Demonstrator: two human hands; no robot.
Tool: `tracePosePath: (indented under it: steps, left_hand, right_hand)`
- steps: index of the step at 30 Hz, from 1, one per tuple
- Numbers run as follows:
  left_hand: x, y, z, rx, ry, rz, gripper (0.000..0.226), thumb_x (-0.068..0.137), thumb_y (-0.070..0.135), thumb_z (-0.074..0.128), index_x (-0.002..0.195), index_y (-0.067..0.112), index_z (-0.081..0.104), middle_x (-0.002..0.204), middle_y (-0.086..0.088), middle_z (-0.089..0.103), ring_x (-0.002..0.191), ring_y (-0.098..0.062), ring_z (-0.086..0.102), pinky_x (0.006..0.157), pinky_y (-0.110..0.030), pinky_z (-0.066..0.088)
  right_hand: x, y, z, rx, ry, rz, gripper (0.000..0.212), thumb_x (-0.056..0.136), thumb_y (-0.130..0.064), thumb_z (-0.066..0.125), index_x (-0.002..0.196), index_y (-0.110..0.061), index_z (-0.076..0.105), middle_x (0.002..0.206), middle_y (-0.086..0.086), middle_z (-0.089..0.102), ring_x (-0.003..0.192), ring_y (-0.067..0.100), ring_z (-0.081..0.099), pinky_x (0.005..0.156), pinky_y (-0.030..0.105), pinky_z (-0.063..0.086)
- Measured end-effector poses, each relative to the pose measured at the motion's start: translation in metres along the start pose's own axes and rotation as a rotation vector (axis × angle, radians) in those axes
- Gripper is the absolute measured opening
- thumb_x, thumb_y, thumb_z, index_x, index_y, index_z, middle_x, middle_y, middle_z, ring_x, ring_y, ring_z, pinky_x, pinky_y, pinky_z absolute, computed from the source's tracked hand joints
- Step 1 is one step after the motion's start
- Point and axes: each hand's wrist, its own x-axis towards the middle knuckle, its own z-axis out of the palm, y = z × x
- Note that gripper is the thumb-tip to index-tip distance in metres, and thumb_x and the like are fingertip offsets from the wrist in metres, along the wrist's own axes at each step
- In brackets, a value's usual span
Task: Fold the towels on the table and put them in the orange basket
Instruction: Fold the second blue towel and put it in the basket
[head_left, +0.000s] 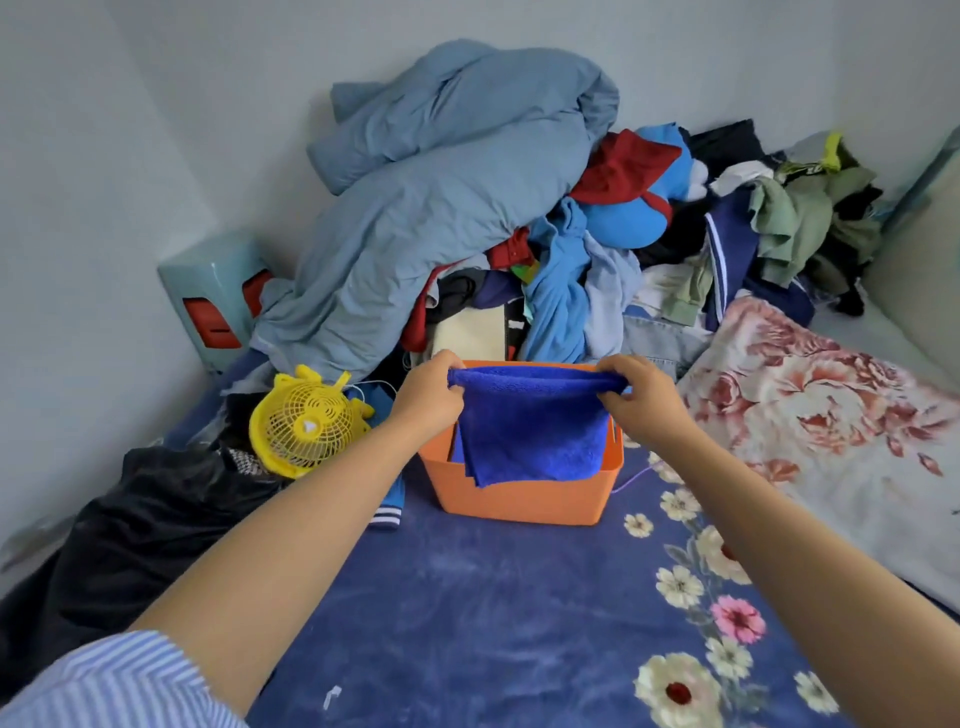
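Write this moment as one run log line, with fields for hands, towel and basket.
left hand: grips towel | right hand: grips towel | blue towel: folded, hanging over basket | orange basket: on bed, towel not released

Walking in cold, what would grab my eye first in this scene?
Two hands, the left hand and right hand, hold a bright blue towel stretched by its top edge over the orange basket at the centre. Behind rises a big heap of clothes and bedding, with a yellow fan left of the basket.

Blue towel (530, 431) over orange basket (519, 499)
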Motion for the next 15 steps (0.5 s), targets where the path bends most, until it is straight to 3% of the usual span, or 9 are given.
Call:
tracePosePath:
  steps: [4,8,11,15]
  left_hand:
    - [0.076,-0.023,0.007,-0.144,-0.031,-0.003,0.021,0.088,0.002,0.047,0.108,0.004,0.055,0.109,-0.015,0.061,0.101,-0.028,0.057,0.081,-0.032,0.043]
    - [0.139,-0.042,0.032,-0.274,-0.064,-0.060,0.033,0.088,0.005,0.053,0.121,0.002,0.054,0.113,-0.015,0.060,0.107,-0.027,0.056,0.088,-0.028,0.041]
    - [0.174,-0.060,0.067,-0.322,-0.138,-0.098,0.015,0.086,0.005,0.051,0.091,0.009,0.065,0.087,-0.009,0.058,0.085,-0.022,0.053,0.078,-0.029,0.041]
    - [0.202,-0.086,0.131,-0.347,-0.259,-0.201,0.016,0.088,0.006,0.045,0.081,0.014,0.057,0.066,0.005,0.049,0.066,-0.014,0.047,0.050,-0.014,0.037]
  right_hand:
    - [0.056,0.001,0.032,-0.009,0.068,0.085,0.030,0.080,0.011,0.046,0.104,0.000,0.060,0.105,0.018,0.058,0.095,0.028,0.050,0.068,0.014,0.027]
    - [0.104,0.017,0.057,0.014,0.109,0.169,0.031,0.082,0.009,0.042,0.107,-0.002,0.057,0.094,0.006,0.052,0.085,0.019,0.045,0.066,0.015,0.027]
    - [0.131,0.041,0.077,0.012,0.099,0.244,0.032,0.083,0.007,0.041,0.109,-0.004,0.057,0.094,0.004,0.051,0.086,0.018,0.044,0.073,0.024,0.032]
    - [0.151,0.090,0.109,-0.061,0.055,0.341,0.037,0.081,0.008,0.041,0.111,-0.005,0.058,0.103,0.016,0.062,0.091,0.029,0.053,0.072,0.023,0.032]
